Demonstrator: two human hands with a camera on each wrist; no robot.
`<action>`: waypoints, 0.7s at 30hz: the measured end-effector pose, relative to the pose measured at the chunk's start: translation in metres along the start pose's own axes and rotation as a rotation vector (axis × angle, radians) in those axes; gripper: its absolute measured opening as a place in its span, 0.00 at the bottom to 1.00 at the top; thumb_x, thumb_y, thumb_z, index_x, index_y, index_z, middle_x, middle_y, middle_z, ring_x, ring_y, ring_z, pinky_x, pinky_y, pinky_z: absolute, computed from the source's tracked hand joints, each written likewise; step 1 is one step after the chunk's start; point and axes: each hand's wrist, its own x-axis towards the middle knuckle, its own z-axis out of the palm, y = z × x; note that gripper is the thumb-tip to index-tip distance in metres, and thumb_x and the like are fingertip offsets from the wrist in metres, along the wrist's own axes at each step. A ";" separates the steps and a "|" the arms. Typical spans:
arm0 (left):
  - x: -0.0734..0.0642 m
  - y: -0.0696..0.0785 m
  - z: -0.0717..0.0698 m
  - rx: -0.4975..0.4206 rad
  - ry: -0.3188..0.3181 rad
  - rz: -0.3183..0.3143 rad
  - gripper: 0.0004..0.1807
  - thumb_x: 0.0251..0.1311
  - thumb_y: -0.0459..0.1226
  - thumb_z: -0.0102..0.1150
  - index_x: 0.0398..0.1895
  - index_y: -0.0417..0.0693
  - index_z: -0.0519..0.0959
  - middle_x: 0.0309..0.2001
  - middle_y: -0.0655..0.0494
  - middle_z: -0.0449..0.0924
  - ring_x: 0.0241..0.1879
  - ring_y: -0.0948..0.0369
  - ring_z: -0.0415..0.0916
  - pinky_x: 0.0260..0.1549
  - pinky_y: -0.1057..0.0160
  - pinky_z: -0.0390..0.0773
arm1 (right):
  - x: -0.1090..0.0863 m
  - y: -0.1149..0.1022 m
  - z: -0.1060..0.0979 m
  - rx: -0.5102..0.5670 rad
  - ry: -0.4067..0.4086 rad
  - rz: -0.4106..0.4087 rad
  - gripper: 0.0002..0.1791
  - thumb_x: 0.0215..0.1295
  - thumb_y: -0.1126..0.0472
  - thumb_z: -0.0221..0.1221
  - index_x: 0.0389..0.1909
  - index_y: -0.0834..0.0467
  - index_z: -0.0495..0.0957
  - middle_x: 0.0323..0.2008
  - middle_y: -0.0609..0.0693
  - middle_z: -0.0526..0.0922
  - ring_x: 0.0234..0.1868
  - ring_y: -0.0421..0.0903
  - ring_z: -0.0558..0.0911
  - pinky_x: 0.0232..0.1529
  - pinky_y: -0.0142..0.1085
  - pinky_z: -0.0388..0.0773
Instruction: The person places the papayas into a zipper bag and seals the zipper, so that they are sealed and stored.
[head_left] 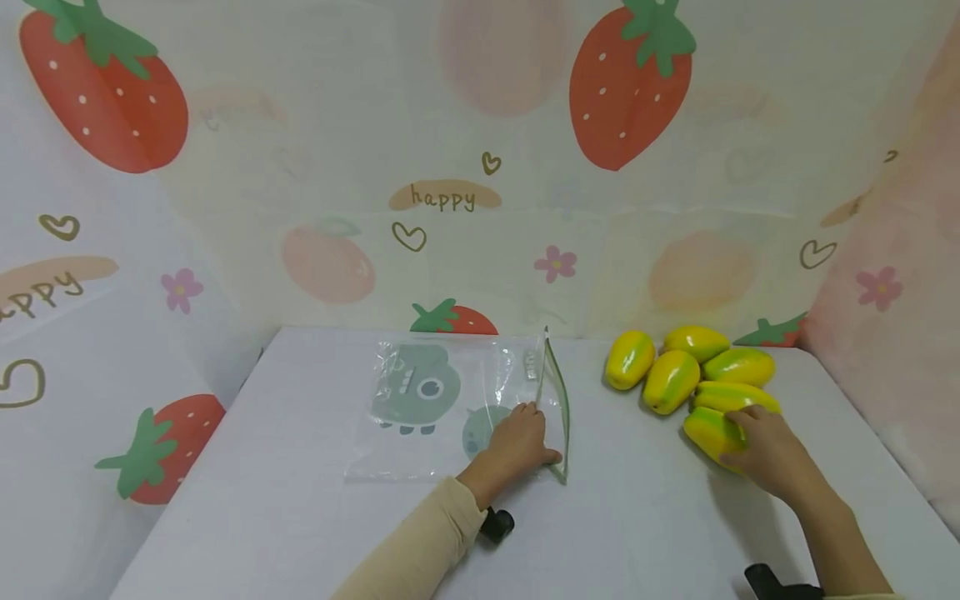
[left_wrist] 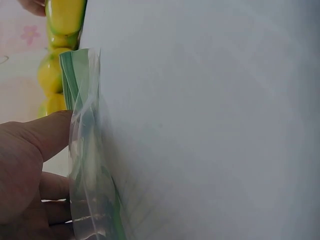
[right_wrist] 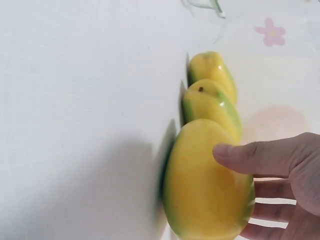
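On the left of the table lies a clear plastic zip bag printed with green cartoon monsters. Its green-edged mouth gapes toward the right. My left hand holds the bag near that mouth; in the left wrist view the thumb lies against the plastic, partly hiding the other fingers. My right hand grips the nearest yellow-green papaya, thumb on one side and fingers round the other. This papaya fills the lower middle of the right wrist view.
Several more papayas sit in a cluster at the back right, close beside the gripped one. A fruit-printed cloth backdrop stands behind the white table. Black wrist-camera parts show under the left arm.
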 end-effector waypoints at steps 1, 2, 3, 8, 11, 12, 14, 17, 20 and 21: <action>0.000 0.000 0.000 0.001 0.004 0.003 0.33 0.48 0.54 0.72 0.49 0.38 0.79 0.59 0.46 0.77 0.60 0.54 0.72 0.54 0.59 0.78 | -0.001 -0.001 0.001 -0.006 0.009 -0.002 0.35 0.51 0.61 0.71 0.56 0.76 0.70 0.55 0.78 0.68 0.54 0.74 0.69 0.56 0.68 0.66; 0.000 0.000 0.000 0.001 0.009 0.006 0.32 0.48 0.54 0.72 0.47 0.38 0.80 0.57 0.47 0.77 0.59 0.54 0.73 0.53 0.59 0.79 | -0.001 -0.002 0.003 -0.012 0.018 -0.003 0.36 0.50 0.61 0.71 0.56 0.76 0.70 0.55 0.77 0.68 0.54 0.73 0.69 0.56 0.68 0.66; 0.000 -0.001 0.001 0.000 0.010 0.009 0.32 0.48 0.54 0.72 0.47 0.38 0.80 0.56 0.47 0.77 0.58 0.55 0.73 0.53 0.59 0.79 | -0.002 -0.003 0.004 -0.018 0.027 -0.004 0.35 0.50 0.62 0.71 0.56 0.76 0.70 0.55 0.77 0.69 0.54 0.73 0.69 0.55 0.68 0.67; 0.000 -0.001 0.002 -0.005 0.002 0.011 0.31 0.48 0.54 0.72 0.46 0.38 0.80 0.55 0.48 0.78 0.58 0.55 0.73 0.53 0.59 0.79 | -0.005 -0.005 0.009 -0.045 0.076 -0.012 0.34 0.48 0.64 0.71 0.55 0.75 0.71 0.53 0.75 0.71 0.52 0.72 0.70 0.54 0.66 0.69; 0.000 -0.002 0.002 -0.003 0.006 0.015 0.30 0.48 0.54 0.72 0.45 0.39 0.80 0.55 0.48 0.78 0.57 0.55 0.73 0.53 0.59 0.79 | -0.006 -0.007 0.011 -0.067 0.096 -0.013 0.34 0.48 0.64 0.72 0.55 0.75 0.71 0.53 0.74 0.71 0.52 0.71 0.70 0.55 0.66 0.69; 0.000 -0.002 0.003 -0.003 0.008 0.016 0.30 0.48 0.54 0.72 0.45 0.39 0.80 0.55 0.48 0.78 0.58 0.55 0.73 0.52 0.59 0.79 | -0.006 -0.007 0.012 -0.076 0.101 -0.014 0.35 0.47 0.64 0.72 0.55 0.75 0.71 0.53 0.74 0.71 0.52 0.71 0.70 0.55 0.66 0.69; 0.000 -0.002 0.002 -0.007 0.005 0.014 0.31 0.48 0.54 0.72 0.46 0.38 0.80 0.57 0.47 0.77 0.59 0.54 0.73 0.53 0.59 0.79 | -0.006 -0.008 0.012 -0.090 0.109 -0.019 0.35 0.47 0.64 0.72 0.55 0.75 0.71 0.53 0.74 0.72 0.52 0.71 0.70 0.55 0.66 0.69; 0.000 -0.002 0.002 -0.011 -0.007 0.008 0.32 0.49 0.54 0.72 0.47 0.38 0.79 0.60 0.46 0.76 0.61 0.54 0.72 0.55 0.58 0.78 | -0.006 -0.008 0.012 -0.103 0.124 -0.031 0.35 0.46 0.64 0.73 0.55 0.74 0.71 0.53 0.74 0.72 0.51 0.71 0.70 0.56 0.66 0.68; 0.002 -0.002 0.002 -0.008 -0.014 0.003 0.32 0.49 0.54 0.72 0.49 0.38 0.79 0.62 0.46 0.75 0.63 0.54 0.71 0.57 0.58 0.77 | -0.006 -0.007 0.013 -0.109 0.140 -0.043 0.35 0.46 0.65 0.73 0.55 0.74 0.71 0.53 0.74 0.72 0.51 0.71 0.71 0.56 0.66 0.68; 0.002 -0.001 0.002 -0.008 -0.016 0.001 0.33 0.49 0.54 0.72 0.49 0.38 0.79 0.62 0.46 0.75 0.63 0.54 0.70 0.57 0.58 0.77 | -0.006 -0.007 0.013 -0.110 0.144 -0.044 0.35 0.45 0.65 0.73 0.55 0.74 0.71 0.53 0.73 0.72 0.51 0.71 0.71 0.55 0.66 0.68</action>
